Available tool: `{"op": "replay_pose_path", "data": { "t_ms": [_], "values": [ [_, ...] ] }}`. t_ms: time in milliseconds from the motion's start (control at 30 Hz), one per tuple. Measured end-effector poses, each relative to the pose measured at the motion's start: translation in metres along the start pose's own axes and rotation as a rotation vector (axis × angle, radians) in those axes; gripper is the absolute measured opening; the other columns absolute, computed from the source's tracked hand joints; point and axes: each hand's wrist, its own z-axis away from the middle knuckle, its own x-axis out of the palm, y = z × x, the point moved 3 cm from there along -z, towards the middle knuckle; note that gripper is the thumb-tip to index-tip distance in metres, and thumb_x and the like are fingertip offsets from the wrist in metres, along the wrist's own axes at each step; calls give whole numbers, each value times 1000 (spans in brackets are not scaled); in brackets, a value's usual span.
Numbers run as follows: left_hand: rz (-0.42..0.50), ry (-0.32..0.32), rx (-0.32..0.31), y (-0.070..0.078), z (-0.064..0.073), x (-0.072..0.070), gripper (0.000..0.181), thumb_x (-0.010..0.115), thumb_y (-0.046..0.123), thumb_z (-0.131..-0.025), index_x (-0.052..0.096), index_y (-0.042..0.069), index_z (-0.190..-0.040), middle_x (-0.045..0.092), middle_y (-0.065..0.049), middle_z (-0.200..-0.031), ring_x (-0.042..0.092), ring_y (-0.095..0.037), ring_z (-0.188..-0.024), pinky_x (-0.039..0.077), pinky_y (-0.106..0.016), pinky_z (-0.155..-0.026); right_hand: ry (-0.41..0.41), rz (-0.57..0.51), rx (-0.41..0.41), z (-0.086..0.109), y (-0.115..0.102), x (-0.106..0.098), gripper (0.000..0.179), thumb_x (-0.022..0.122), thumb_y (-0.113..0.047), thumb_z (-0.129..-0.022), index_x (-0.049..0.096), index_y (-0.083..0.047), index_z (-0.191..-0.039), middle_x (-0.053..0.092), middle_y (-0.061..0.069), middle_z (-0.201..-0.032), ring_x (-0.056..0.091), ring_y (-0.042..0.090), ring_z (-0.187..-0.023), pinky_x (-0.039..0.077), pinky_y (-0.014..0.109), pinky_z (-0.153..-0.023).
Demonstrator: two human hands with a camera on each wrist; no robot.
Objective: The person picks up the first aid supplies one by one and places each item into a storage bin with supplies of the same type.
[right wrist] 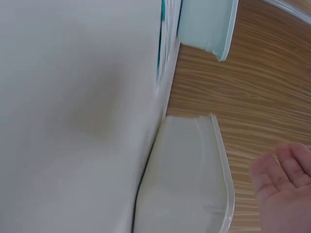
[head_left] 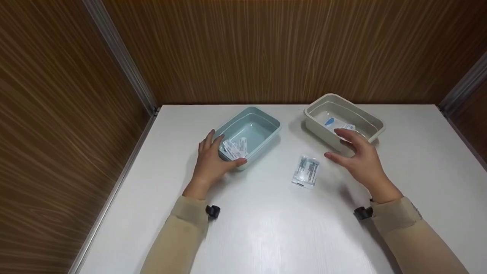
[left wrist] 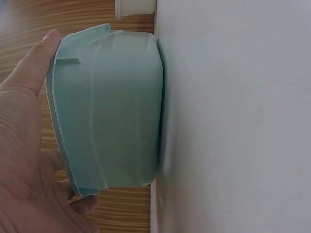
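Observation:
My left hand (head_left: 213, 161) spans the near end of a light blue plastic bin (head_left: 266, 142), thumb at one side of the rim and fingers at the other. Several white printed packets (head_left: 235, 149) lie in that end of the bin. In the left wrist view the bin's end wall (left wrist: 116, 111) faces the palm. My right hand (head_left: 361, 161) hovers at the near side of a cream bin (head_left: 321, 129), fingers loosely bent and thumb apart, holding nothing. Inside the cream bin is a packet with a blue part (head_left: 330, 121), partly hidden by the hand.
Between the two bins, closer to me, clear printed packets (head_left: 306, 171) lie flat on the white table (head_left: 266, 228). A wood-grain panel (head_left: 243, 49) rises behind the table, and another stands at the left.

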Motion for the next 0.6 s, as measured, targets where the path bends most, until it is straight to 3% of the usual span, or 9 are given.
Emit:
{"op": "replay_pose_path", "data": {
  "t_ms": [200,333,433,600],
  "values": [
    [6,-8,-21,-1,2,2,128,96,76,-74,42,19,-175,17,-5,-190,24,-36,-172,37,-62,-137,-117,42,23,11,0,16,82,99,-16,-89,59,-3,-159,62,17,-164,57,26,-151,41,1,-115],
    [-1,-8,-29,0,3,0,128,96,75,-75,42,20,-176,17,-4,-190,24,-36,-172,37,-62,-137,-187,105,28,14,-1,25,91,102,-25,-86,56,-4,-161,60,19,-166,55,40,-155,48,36,-130],
    [-7,-11,-26,1,1,-2,128,97,75,-75,42,20,-176,16,-4,-190,23,-35,-173,36,-61,-138,-253,164,46,17,0,32,99,104,-31,-83,53,-5,-163,57,22,-167,55,47,-153,45,67,-128],
    [-8,-14,-18,2,-2,-3,127,97,75,-75,41,20,-176,15,-4,-191,22,-35,-174,36,-61,-138,-342,212,54,20,5,42,104,106,-33,-80,51,0,-163,55,27,-167,54,52,-153,43,73,-127]
  ]
}}
